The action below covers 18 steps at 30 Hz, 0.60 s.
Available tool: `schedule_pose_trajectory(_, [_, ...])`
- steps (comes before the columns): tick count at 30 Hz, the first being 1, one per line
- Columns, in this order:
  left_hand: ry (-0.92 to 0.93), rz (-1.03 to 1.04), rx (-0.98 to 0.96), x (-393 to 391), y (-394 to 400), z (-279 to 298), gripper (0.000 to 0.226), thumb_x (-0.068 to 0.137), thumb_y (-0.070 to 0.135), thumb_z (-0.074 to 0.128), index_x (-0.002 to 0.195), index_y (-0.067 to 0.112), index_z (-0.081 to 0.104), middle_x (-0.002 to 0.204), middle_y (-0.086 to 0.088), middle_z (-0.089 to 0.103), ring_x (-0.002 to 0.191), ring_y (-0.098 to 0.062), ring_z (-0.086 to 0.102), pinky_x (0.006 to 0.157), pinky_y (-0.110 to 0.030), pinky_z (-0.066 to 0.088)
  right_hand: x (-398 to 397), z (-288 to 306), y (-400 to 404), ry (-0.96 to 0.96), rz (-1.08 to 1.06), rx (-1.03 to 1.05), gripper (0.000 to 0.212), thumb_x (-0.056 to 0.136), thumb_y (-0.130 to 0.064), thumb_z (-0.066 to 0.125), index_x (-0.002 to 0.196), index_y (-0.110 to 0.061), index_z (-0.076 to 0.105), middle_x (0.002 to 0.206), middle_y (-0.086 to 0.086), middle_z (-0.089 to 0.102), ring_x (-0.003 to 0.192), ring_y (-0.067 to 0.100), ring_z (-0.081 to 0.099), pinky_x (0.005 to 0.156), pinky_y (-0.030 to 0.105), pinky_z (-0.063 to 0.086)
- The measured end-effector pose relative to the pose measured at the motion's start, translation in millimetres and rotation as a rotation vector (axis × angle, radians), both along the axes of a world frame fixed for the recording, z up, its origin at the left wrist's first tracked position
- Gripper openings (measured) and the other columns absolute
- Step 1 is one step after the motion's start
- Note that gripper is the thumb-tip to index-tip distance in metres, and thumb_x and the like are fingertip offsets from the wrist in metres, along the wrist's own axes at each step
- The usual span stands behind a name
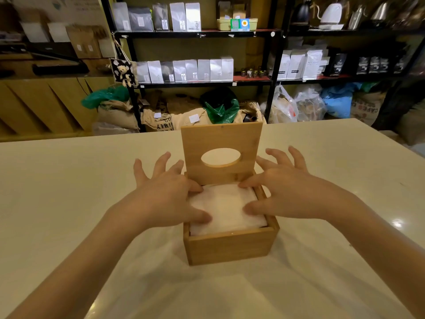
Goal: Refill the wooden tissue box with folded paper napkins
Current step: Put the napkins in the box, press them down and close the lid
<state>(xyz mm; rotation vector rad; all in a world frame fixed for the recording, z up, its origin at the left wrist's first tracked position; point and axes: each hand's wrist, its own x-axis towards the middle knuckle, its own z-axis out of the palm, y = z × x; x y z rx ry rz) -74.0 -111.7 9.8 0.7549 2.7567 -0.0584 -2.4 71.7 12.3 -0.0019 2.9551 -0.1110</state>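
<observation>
Pressing napkins [224, 207] in box [230, 247]: left hand [169, 199], right hand [287, 192], fingers spread.

Wooden tissue box [230, 247] on white table [69, 180]

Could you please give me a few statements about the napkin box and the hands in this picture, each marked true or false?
1. The lid of the wooden box stands open. True.
2. The box holds no napkins. False: white napkins fill it nearly to the rim.
3. The left hand and right hand both touch the napkins. True.
4. The lid's opening is square. False: it is oval.
5. The box sits on a black shelf. False: it sits on the pale table.
</observation>
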Motion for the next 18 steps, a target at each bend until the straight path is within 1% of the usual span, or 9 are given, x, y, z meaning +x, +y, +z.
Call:
schedule_pose_trajectory(3, [0.03, 0.035, 0.108, 3, 1, -3, 0.056, 0.07, 0.069, 0.051, 0.123, 0.052, 0.044, 0.157, 0.004, -0.002, 0.14, -0.024, -0.022, 0.104, -0.063, -0.016, -1, -1, -3, 0.034, -0.053, -0.206, 0.045, 0.078, -0.055, 0.054, 0.122, -0.051, 0.046, 0.156, -0.002, 0.015, 0.143, 0.026, -0.003, 0.113, 0.052, -0.009])
schedule_pose_trajectory(5, [0.038, 0.018, 0.115, 5, 2, -7, 0.058, 0.069, 0.068, 0.054, 0.124, 0.053, 0.042, 0.157, 0.006, -0.003, 0.139, -0.025, -0.025, 0.104, -0.064, -0.017, 0, -6, -6, 0.036, -0.058, -0.256, 0.049, 0.076, -0.054, 0.058, 0.123, -0.051, 0.046, 0.156, -0.006, 0.014, 0.143, 0.026, -0.004, 0.113, 0.052, -0.008])
schedule_pose_trajectory(8, [0.014, 0.03, 0.078, 4, 0, -12, 0.067, 0.065, 0.068, 0.059, 0.127, 0.054, 0.037, 0.157, 0.004, -0.005, 0.138, -0.026, -0.026, 0.103, -0.065, -0.017, 2, -13, -6, 0.022, -0.066, -0.239, 0.063, 0.069, -0.057, 0.064, 0.127, -0.052, 0.04, 0.157, -0.003, 0.004, 0.142, 0.026, -0.014, 0.113, 0.053, -0.01])
schedule_pose_trajectory(10, [-0.001, 0.039, 0.06, 2, -1, -11, 0.07, 0.063, 0.067, 0.061, 0.128, 0.052, 0.038, 0.157, 0.003, -0.006, 0.138, -0.026, -0.027, 0.103, -0.065, -0.017, 3, -14, -4, 0.002, -0.07, -0.208, 0.068, 0.067, -0.06, 0.065, 0.129, -0.053, 0.037, 0.157, -0.002, -0.001, 0.141, 0.025, -0.017, 0.112, 0.054, -0.012])
schedule_pose_trajectory(12, [-0.003, 0.021, 0.042, 2, 0, -9, 0.071, 0.063, 0.066, 0.063, 0.127, 0.05, 0.04, 0.157, 0.003, -0.005, 0.138, -0.027, -0.028, 0.102, -0.066, -0.017, 4, -13, -4, -0.023, -0.071, -0.161, 0.069, 0.067, -0.062, 0.063, 0.13, -0.053, 0.035, 0.158, -0.001, -0.003, 0.141, 0.026, -0.018, 0.112, 0.055, -0.013])
schedule_pose_trajectory(15, [0.012, -0.007, 0.042, 4, 5, -7, 0.065, 0.065, 0.062, 0.065, 0.125, 0.045, 0.046, 0.156, 0.006, 0.001, 0.138, -0.029, -0.026, 0.101, -0.067, -0.017, 2, -11, -7, -0.033, -0.055, -0.106, 0.068, 0.068, -0.062, 0.062, 0.13, -0.051, 0.036, 0.158, 0.001, -0.002, 0.14, 0.028, -0.02, 0.11, 0.057, -0.015])
schedule_pose_trajectory(16, [0.014, -0.003, 0.063, 4, 7, -6, 0.062, 0.066, 0.062, 0.063, 0.124, 0.044, 0.047, 0.155, 0.006, 0.004, 0.139, -0.03, -0.024, 0.101, -0.067, -0.018, 1, -12, -8, -0.022, -0.064, -0.139, 0.066, 0.068, -0.059, 0.064, 0.128, -0.051, 0.039, 0.158, 0.002, 0.0, 0.141, 0.028, -0.019, 0.11, 0.056, -0.015])
schedule_pose_trajectory(18, [0.012, 0.032, 0.139, 6, 10, -7, 0.057, 0.069, 0.064, 0.058, 0.122, 0.046, 0.049, 0.155, 0.004, 0.009, 0.14, -0.031, -0.019, 0.102, -0.066, -0.017, 0, -12, -11, 0.044, -0.139, -0.341, 0.056, 0.066, -0.053, 0.068, 0.118, -0.052, 0.049, 0.157, 0.001, 0.008, 0.142, 0.027, -0.013, 0.113, 0.054, -0.01])
